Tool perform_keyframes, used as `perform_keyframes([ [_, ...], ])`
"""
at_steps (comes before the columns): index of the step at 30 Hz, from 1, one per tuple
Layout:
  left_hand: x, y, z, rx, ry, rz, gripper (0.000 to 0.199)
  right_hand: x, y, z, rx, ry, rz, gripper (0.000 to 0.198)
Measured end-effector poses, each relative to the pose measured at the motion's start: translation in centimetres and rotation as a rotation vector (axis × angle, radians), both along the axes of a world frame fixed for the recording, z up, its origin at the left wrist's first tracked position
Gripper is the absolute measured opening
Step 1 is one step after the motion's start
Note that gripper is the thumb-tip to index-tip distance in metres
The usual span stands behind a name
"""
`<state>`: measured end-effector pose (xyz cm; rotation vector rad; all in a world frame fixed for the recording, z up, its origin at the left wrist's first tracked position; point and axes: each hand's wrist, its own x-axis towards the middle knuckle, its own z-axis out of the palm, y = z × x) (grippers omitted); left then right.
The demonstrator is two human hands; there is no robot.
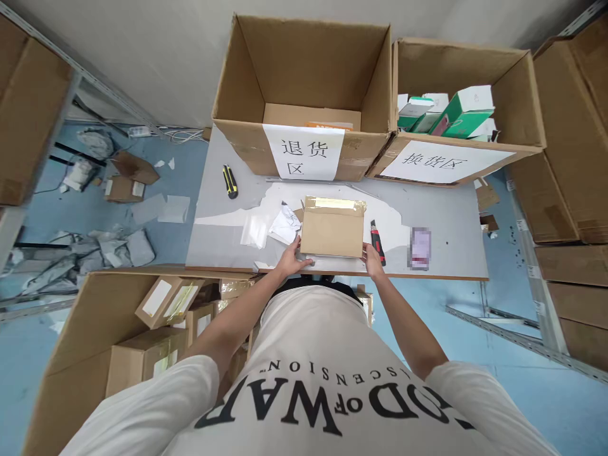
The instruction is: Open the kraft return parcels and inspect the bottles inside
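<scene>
A small brown cardboard box (332, 237) with tape along its far edge is at the near side of the table. My left hand (289, 259) grips its lower left corner, thumb stretched along the near edge. At the lower right corner, my right hand (373, 261) holds the box, its fingers partly hidden by the side. Just beside that hand lies a red and black utility knife (377, 240). Crumpled white paper (285, 223) and a clear plastic bag (255, 230) lie left of the box.
Two large open cartons with paper signs, the left carton (237, 136) and the right carton (520, 139) holding green-white boxes, stand behind. A yellow utility knife (230, 182) and a blurred purple item (420, 248) lie on the table (456, 240). A big carton (71, 373) of parcels stands lower left.
</scene>
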<state>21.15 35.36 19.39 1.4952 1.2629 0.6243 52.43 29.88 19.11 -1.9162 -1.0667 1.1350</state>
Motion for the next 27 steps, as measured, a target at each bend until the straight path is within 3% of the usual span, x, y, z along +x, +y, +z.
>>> perform_keyframes([
  [3,-0.7,0.0,-0.9,0.002,0.071,0.014,0.089,0.9,-1.3,-0.5,-0.036,0.035,0.023,0.051],
  [7,-0.4,-0.2,-0.9,-0.004,0.133,-0.031,0.063,0.5,-1.9,-0.1,-0.043,0.016,0.100,0.068],
  [11,0.5,-0.7,0.7,0.024,0.120,-0.027,0.047,-0.7,-0.9,1.4,0.008,0.073,0.093,0.054],
  [14,1.1,-0.9,2.9,0.090,0.069,0.031,0.048,-1.0,0.1,3.6,0.094,0.185,0.023,0.048],
  [19,2.8,-0.1,7.1,0.082,-0.016,0.262,0.064,-0.9,1.6,8.3,0.252,0.203,-0.043,0.040],
  [23,4.6,0.3,8.7,-0.019,-0.052,0.425,0.060,-1.4,1.9,10.2,0.161,0.166,-0.106,0.041],
  [27,5.7,-0.1,8.7,-0.095,-0.030,0.532,0.060,-1.8,1.1,9.7,0.052,0.200,-0.157,0.046],
])
